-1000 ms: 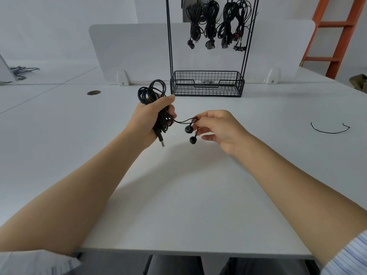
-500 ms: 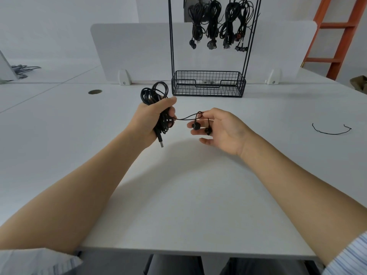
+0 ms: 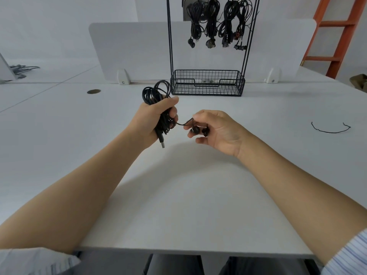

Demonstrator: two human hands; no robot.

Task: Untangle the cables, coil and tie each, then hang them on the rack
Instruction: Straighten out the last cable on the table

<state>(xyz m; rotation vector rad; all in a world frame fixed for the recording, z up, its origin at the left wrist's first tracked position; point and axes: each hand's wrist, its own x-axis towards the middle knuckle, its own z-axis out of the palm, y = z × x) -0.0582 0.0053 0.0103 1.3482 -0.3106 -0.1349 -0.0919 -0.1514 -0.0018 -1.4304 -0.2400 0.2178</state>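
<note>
Coiled cable was gripped in left hand; right hand pinched its earbud end above table.

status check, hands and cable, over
Left hand grips coiled cable. Right hand pinches its earbuds. Thin black strand lies apart on table, right side. Nothing seen between hands and rack.

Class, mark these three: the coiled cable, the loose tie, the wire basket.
coiled cable [image 3: 148, 96]: head view, on its upper loops.
loose tie [image 3: 329, 132]: head view, middle of its curve.
wire basket [image 3: 206, 89]: head view, front mesh wall.
</note>
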